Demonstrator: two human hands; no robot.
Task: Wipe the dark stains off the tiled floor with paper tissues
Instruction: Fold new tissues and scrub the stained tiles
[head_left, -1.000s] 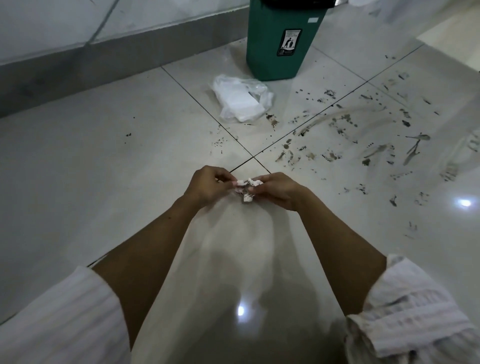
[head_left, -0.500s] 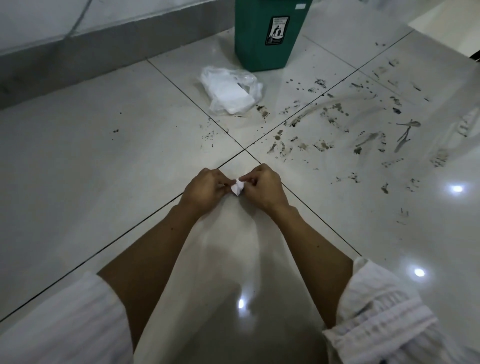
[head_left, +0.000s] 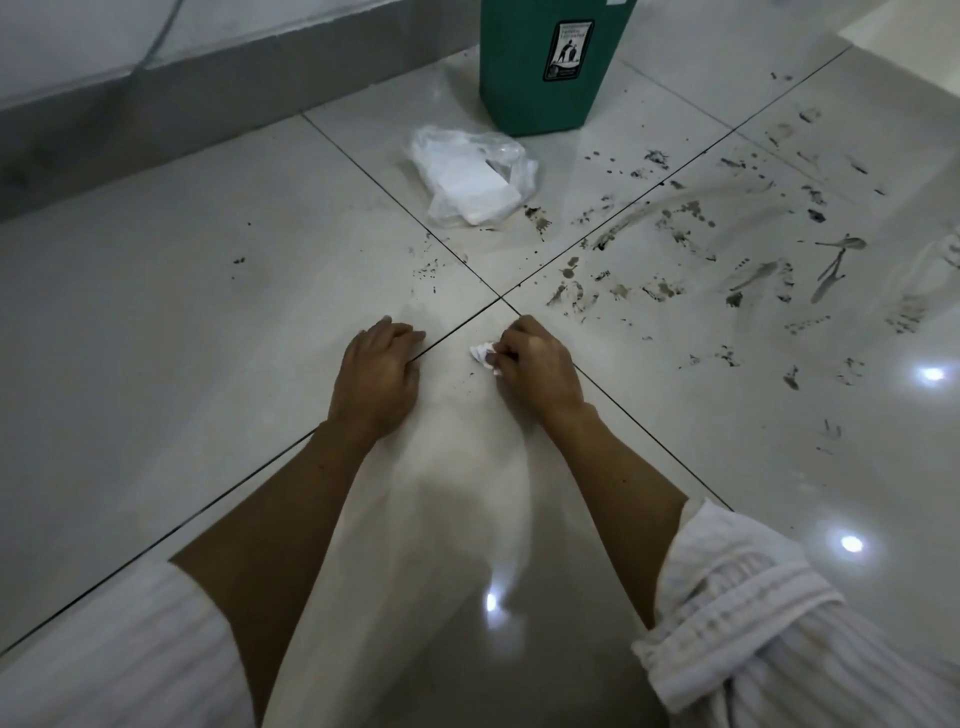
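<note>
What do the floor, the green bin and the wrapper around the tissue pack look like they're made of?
Floor: glazed ceramic or porcelain tile, probably; glossy, mirroring lights. Green bin: likely moulded plastic, smooth with a dull sheen. Wrapper: thin clear plastic film, crinkled.

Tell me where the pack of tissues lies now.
The pack of tissues lies on the tiled floor in the upper middle of the head view, just left of the green bin.

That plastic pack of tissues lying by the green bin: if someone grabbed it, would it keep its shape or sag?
The tissue pack would probably sag: its clear wrapper lies crumpled and loose around the white stack. It looks light, being only paper and film. On the glossy tiled floor a push would likely slide it rather than tip or roll it, since it lies flat.
</note>
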